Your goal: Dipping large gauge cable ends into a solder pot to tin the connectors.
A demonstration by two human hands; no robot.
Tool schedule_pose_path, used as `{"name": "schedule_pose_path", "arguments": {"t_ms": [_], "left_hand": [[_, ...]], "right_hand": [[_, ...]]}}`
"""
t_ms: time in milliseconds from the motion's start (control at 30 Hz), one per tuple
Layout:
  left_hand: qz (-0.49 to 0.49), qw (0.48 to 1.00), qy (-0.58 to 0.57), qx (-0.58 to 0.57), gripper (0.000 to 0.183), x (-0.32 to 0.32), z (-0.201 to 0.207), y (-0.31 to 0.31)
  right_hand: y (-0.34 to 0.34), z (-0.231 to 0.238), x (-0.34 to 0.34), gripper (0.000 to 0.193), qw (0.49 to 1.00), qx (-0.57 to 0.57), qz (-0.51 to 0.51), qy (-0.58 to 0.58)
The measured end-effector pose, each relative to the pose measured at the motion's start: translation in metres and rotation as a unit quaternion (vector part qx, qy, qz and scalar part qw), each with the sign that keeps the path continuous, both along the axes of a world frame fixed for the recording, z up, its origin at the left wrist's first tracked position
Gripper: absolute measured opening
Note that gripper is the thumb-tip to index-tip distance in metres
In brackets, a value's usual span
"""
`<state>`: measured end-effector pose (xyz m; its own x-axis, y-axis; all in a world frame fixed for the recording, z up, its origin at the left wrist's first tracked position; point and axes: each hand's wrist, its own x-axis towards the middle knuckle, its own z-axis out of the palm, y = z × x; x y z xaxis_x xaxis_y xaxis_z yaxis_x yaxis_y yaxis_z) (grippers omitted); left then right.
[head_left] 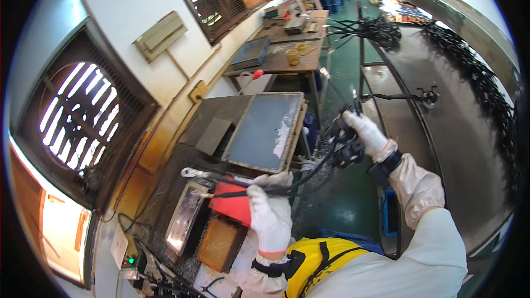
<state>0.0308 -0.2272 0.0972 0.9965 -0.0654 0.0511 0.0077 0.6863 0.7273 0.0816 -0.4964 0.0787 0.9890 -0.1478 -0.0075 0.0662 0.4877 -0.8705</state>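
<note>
My left hand (269, 215), in a white glove, is closed round several black cables (309, 179). Their bare, pale ends point left over a red block (231, 201) and a shiny metal-filled rectangular pot (185, 218). Farther right, my right hand (367, 132), gloved too, grips the other end of the cables, where a cluster of black connectors (348, 152) hangs beneath its fingers. Just below the pot's right side sits a small dark tray (221, 243) with an amber surface.
A framed grey tray (265, 129) lies on the bench beyond my left hand. At right, a metal table (458, 127) carries a long row of black cables (475, 66) and a single cable (406, 97). Pliers (212, 284) lie near the lower edge. Farther off stands a wooden table (287, 58).
</note>
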Motion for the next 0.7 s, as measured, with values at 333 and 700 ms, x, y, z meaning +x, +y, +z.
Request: {"name": "schedule_pose_path", "arguments": {"t_ms": [333,700], "left_hand": [[-0.303,0.947,0.101,0.031,0.055,-0.003,-0.077,-0.013],[-0.182,0.950,0.234,0.094,0.043,-0.027,-0.110,0.063]], "right_hand": [[-0.174,0.035,-0.103,0.031,0.949,-0.149,-0.273,0.041],[-0.294,-0.016,-0.124,0.043,0.870,-0.240,-0.398,0.163]]}}
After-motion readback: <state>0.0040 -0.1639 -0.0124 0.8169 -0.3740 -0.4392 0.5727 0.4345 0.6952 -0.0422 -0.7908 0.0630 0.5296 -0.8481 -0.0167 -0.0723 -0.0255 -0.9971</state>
